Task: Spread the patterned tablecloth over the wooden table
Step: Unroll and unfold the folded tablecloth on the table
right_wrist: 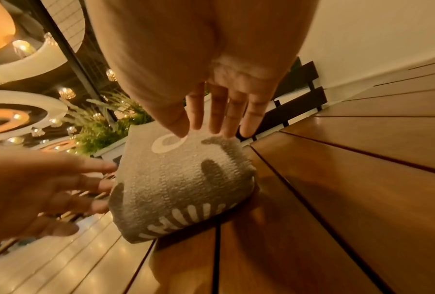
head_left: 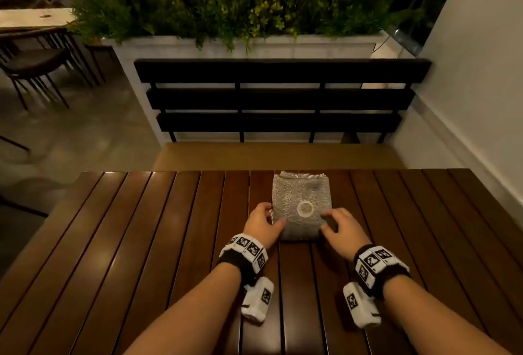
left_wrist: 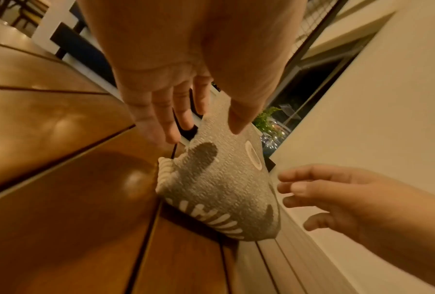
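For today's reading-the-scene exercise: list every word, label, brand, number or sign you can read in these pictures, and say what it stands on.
No readable text in any view.
Wristbands: black-and-white square code markers, no letters or numbers.
Folded tablecloth: a white ring and white dashes, pattern only, not writing.
Wooden table, bench, planter: no labels visible.

A grey woven tablecloth (head_left: 300, 207) bearing a white ring and white dashes lay folded on a dark reddish-brown slatted table (head_left: 141, 241), beside a black bench (head_left: 280, 100).
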`<action>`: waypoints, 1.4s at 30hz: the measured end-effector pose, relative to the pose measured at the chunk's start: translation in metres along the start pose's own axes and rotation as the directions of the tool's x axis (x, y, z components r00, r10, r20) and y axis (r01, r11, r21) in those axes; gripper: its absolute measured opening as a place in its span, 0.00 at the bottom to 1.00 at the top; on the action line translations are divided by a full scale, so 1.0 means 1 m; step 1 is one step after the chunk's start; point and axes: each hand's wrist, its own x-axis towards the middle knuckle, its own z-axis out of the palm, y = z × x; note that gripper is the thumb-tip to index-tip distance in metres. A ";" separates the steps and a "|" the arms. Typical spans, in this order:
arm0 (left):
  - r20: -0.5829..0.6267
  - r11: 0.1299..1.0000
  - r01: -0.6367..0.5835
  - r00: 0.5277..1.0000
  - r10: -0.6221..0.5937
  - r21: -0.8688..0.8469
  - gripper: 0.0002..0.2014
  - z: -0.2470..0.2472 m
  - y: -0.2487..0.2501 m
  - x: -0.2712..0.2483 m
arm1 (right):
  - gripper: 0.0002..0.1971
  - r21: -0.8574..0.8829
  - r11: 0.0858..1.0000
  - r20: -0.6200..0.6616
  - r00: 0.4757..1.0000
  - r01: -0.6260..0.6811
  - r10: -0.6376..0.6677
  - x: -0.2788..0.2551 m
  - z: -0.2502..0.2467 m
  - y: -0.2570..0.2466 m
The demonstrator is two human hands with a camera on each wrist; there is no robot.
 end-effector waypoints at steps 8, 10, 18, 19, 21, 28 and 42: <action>0.112 0.981 0.179 0.979 -0.169 -0.080 0.33 0.019 0.018 0.040 | 0.39 0.209 0.955 0.100 0.976 -0.213 0.195 0.033 -0.004 0.001; 0.128 0.973 0.222 0.969 -0.212 -0.068 0.30 0.021 0.013 0.051 | 0.43 0.289 0.920 0.167 0.960 -0.266 0.225 0.043 -0.006 0.003; 0.219 0.948 0.293 0.940 -0.262 -0.124 0.35 0.027 0.002 0.077 | 0.34 0.326 0.876 0.301 0.917 -0.356 0.260 0.069 0.000 0.015; 0.219 0.945 0.298 0.939 -0.265 -0.132 0.35 0.025 0.005 0.076 | 0.34 0.315 0.875 0.310 0.911 -0.369 0.272 0.072 0.000 0.016; 0.210 0.937 0.318 0.935 -0.285 -0.144 0.31 0.025 0.007 0.076 | 0.32 0.286 0.869 0.330 0.893 -0.403 0.306 0.077 0.000 0.015; 0.191 0.960 0.210 0.966 -0.174 -0.186 0.47 0.018 0.006 0.084 | 0.27 0.398 0.802 0.374 0.877 -0.445 0.301 0.093 -0.008 0.013; 0.222 0.910 -0.416 0.886 0.407 -0.008 0.27 0.000 -0.021 0.013 | 0.18 0.218 0.959 0.216 0.949 0.182 -0.229 0.020 -0.002 0.015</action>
